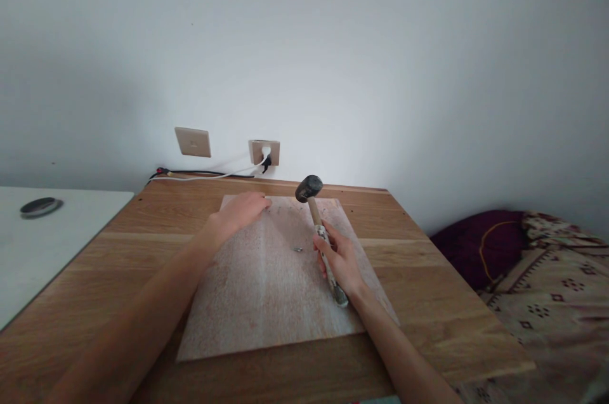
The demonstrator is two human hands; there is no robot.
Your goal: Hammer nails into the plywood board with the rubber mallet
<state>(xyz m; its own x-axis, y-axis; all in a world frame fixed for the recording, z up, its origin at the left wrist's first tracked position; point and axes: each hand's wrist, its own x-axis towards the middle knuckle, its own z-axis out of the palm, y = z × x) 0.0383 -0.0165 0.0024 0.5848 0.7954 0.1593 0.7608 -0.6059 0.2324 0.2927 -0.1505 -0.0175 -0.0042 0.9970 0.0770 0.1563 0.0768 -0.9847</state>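
My right hand is wrapped round the handle of a rubber mallet, which has a black head and a worn, pale grip. The mallet's head is raised toward the wall, above the far part of a thin whitish wooden board. My left hand is at the board's far left, back upward, its fingers drawn together and bent down. Whatever may be between those fingertips is too small to make out. A few small metal nails lie loose near the board's middle. Tiny dark marks run along its far edge.
The board lies on a wooden table against a white wall. Cables run along the table's back to a wall socket. A white surface with a round dark object adjoins at left; patterned fabric is at right.
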